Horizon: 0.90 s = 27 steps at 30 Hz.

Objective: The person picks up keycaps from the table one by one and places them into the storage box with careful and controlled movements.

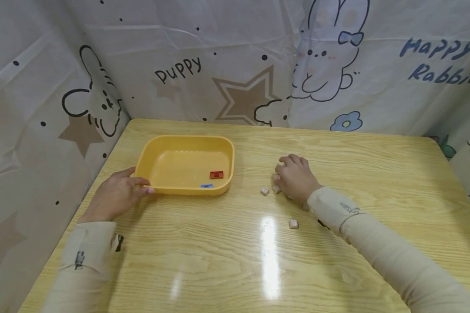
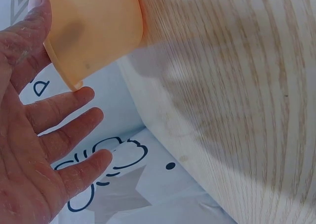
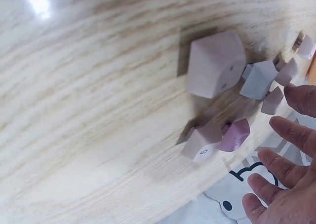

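In the head view my left hand (image 1: 119, 191) pinches the near left corner of a yellow plastic tray (image 1: 184, 190) between thumb and index finger. The left wrist view shows its other fingers (image 2: 74, 174) straight and spread beside the rim. My right hand (image 1: 297, 178) hovers at a small group of keycaps, hiding some of them. From the right wrist its fingers (image 3: 291, 169) look spread, with no keycap visibly held. Nearby lie a large pale keycap (image 3: 215, 63), a grey-blue keycap (image 3: 259, 80), a pink keycap (image 3: 234, 135) and a pale keycap marked 5 (image 3: 202, 144).
Inside the tray lie a red keycap (image 1: 216, 174) and a blue keycap (image 1: 206, 186). A pale keycap (image 1: 293, 224) sits apart, nearer the front. The wooden table (image 1: 203, 252) meets a printed cloth (image 1: 235, 56) at its back and left edges.
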### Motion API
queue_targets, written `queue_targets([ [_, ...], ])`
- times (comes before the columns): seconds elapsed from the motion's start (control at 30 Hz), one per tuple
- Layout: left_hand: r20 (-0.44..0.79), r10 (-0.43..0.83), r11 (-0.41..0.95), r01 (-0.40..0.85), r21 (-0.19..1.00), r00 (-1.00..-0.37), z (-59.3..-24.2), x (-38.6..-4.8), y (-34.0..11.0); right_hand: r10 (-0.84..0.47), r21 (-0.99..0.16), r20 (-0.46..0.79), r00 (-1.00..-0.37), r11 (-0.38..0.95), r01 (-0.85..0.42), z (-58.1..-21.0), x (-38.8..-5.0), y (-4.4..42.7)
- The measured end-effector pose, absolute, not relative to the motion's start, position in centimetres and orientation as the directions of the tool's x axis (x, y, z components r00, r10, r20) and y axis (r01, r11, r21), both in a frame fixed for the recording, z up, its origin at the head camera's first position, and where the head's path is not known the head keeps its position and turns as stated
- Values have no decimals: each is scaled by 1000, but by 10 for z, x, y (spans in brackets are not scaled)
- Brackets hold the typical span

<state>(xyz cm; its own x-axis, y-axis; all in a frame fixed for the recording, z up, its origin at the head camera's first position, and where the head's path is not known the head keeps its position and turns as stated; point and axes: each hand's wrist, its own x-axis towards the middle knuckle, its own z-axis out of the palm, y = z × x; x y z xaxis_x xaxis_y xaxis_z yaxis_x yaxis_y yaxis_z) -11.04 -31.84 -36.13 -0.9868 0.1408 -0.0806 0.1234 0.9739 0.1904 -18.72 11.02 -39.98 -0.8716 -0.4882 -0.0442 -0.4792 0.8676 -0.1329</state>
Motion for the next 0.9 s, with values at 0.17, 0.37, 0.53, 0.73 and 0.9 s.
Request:
queue_targets([
  [0.17, -71, 143, 974, 127, 189, -987, -362, -110, -319, -484, -126, -61, -873, 872, -474, -399, -186, 108],
  [0.37, -59, 150, 972, 137, 192, -987, -363, -110, -320, -488, -107, -63, -871, 871, -480, -401, -188, 107],
  [0.53, -65, 149, 972, 134, 194, -987, -363, -110, -320, -489, -105, -64, -870, 870, -481, -401, -188, 108],
  [0.73, -66, 154, 971, 139, 194, -986, -361, -111, -319, -505, -127, -31, -863, 858, -497, -397, -190, 106],
  [0.9, -63, 155, 970, 140, 198, -986, -361, -111, -319, -536, -139, 0, -844, 836, -531, -388, -190, 98],
])
